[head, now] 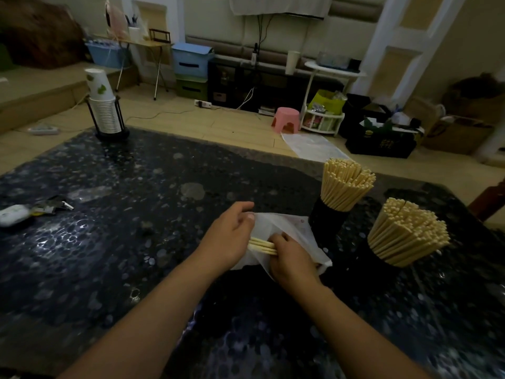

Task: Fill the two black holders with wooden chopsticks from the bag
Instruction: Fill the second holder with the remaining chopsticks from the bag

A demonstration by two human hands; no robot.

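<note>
- Head view: my right hand (293, 265) pinches a small bundle of chopsticks (263, 246) at the mouth of the white plastic bag (276, 225); my left hand (229, 236) has its fingers curled over the bag's edge and the bundle's other end, holding the bag down.
- The bundle lies flat, long axis running left to right between the two hands, low on the desk (123, 228).
- Both holders stand to the right of the hands. The nearer holder (326, 224) is just beyond the bag, up and right of my right hand; the second holder (382, 258) sits further right. I judge the right hand the better placed to carry.
- Both holders are already packed, chopstick tips fanning out, so I expect the bundle must be tipped upright and wedged into a tight gap.
- The desk is dark and glossy with a pebbled pattern. A rack of paper cups (105, 108) stands at its far left corner; a white case with keys (16, 214) lies at the left edge.
- Beyond is a dim room: wooden floor, a pink stool (285, 119), boxes and crates along the wall.
</note>
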